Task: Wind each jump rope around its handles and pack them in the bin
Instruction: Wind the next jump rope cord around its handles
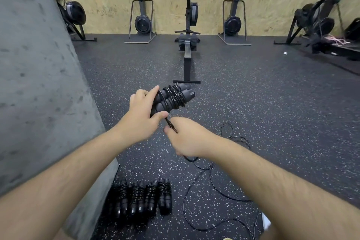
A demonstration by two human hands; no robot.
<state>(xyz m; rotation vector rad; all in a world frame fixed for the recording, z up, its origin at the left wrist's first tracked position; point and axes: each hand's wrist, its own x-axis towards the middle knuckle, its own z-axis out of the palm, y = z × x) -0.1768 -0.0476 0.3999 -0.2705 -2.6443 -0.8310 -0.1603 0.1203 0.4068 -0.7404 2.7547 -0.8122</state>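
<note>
My left hand [143, 115] grips a pair of black jump rope handles [183, 94] held side by side, with several turns of black speckled rope [174, 96] wound around them. My right hand [188, 138] pinches the rope's loose end just below the handles, and the short stretch between my two hands looks taut. Several wound jump ropes [144, 198] lie in a row on the floor below my arms. An unwound black rope [204, 177] trails in loops over the floor at the right. No bin is in view.
A grey concrete block [39, 93] rises at the left, close to the wound ropes. A rowing machine [187, 45] stands straight ahead on the speckled rubber floor [272, 103]. Other fitness machines [143, 23] line the plywood wall. A white object [266, 220] sits at the lower right.
</note>
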